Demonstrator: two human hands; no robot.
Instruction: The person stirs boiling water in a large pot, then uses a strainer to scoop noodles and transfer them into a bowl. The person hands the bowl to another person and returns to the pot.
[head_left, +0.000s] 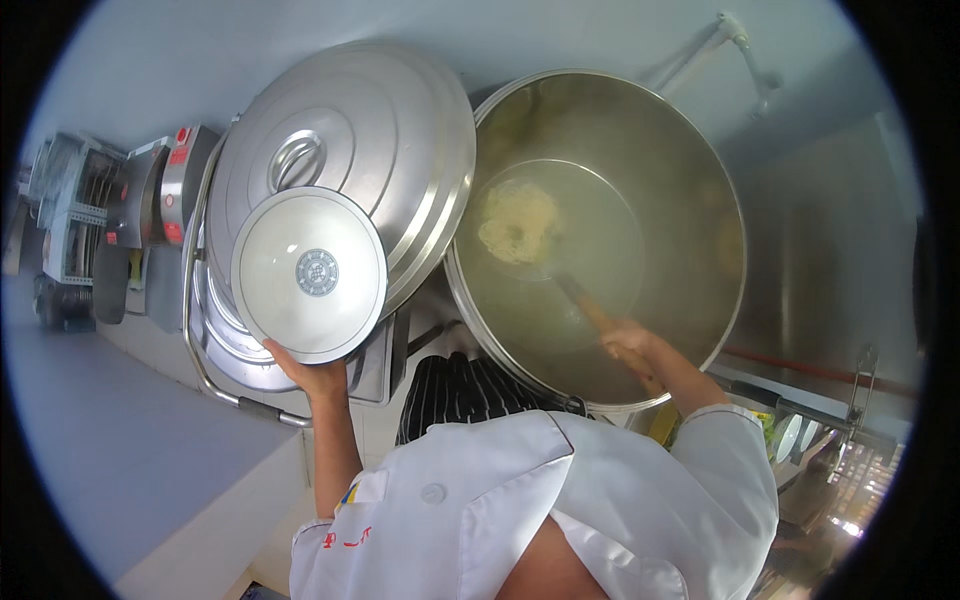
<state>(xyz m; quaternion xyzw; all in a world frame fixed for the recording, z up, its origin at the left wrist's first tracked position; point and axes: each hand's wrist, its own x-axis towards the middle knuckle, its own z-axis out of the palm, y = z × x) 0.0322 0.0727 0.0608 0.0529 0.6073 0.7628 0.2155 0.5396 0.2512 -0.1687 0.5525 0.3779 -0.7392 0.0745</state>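
Observation:
My left hand (311, 375) holds a white bowl (300, 225) by its lower rim, tilted so that its inside with a dark round emblem faces the camera. Behind the bowl leans a large metal pot lid (397, 150) with a loop handle. My right hand (634, 345) is closed around the wooden handle (596, 311) of a utensil, over a very large metal pot (694, 247). The far end of the utensil dips into cloudy liquid (585, 225). Near it a pale yellowish mass (517, 221), which could be noodles, shows in the liquid. Whether the utensil touches it cannot be told.
A bent metal cart handle (191, 330) curves round the lid's left side. Metal equipment with red labels (180, 184) stands further left. A wall-mounted pipe (720, 41) juts out above the pot. At the lower right are a rail (795, 409), white bowls (787, 435) and metalware.

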